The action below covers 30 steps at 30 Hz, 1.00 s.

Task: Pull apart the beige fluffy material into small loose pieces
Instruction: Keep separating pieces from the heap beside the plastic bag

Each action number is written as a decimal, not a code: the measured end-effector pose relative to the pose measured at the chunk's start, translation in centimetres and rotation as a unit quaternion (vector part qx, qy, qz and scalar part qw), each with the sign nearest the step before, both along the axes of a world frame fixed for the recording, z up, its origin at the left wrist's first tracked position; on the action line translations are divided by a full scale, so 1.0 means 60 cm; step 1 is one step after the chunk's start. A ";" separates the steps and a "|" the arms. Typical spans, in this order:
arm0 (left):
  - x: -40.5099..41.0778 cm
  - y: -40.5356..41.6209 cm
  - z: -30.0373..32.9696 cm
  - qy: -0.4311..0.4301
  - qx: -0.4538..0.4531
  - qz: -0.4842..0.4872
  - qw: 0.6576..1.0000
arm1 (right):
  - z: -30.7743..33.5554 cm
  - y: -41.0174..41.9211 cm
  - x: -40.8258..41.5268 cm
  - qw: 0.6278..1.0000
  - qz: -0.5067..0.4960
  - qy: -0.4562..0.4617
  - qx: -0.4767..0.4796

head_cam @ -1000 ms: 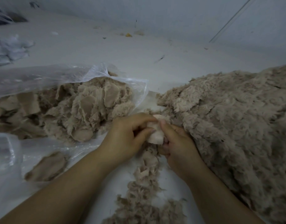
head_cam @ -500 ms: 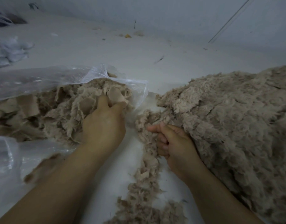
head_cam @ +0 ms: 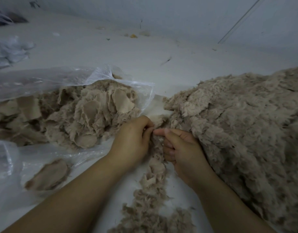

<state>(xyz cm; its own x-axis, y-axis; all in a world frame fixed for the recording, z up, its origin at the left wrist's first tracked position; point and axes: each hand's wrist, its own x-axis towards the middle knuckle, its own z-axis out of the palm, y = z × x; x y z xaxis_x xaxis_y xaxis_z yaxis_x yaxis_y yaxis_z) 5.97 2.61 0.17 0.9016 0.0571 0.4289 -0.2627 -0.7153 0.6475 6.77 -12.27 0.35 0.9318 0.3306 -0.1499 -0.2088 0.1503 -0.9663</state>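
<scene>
1. The left hand [head_cam: 131, 138] and right hand [head_cam: 182, 148] are both pinching one beige clump [head_cam: 157, 132] between them, fingers curled tight — likely for tearing.
2. Unpulled material is sitting in the plastic bag [head_cam: 101, 78]; the loose pile [head_cam: 246, 123] is lying just right.

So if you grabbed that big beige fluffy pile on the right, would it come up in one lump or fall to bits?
The big beige fluffy pile would probably shed clumps, since its surface is loose tufts. It looks light and floppy, sagging flat at the edges. The strip between the left hand and right hand bends limply, so it likely tears easily.
</scene>
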 end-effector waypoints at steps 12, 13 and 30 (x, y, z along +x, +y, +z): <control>-0.002 -0.003 -0.003 0.003 -0.084 -0.047 0.995 | -0.002 0.000 0.000 1.000 -0.011 0.001 -0.010; -0.001 -0.003 -0.002 0.000 -0.101 -0.051 0.994 | -0.001 0.000 0.000 1.000 -0.012 0.001 -0.014; -0.009 -0.003 0.013 -0.015 0.012 -0.181 0.983 | 0.005 0.002 0.003 0.999 -0.008 0.023 0.041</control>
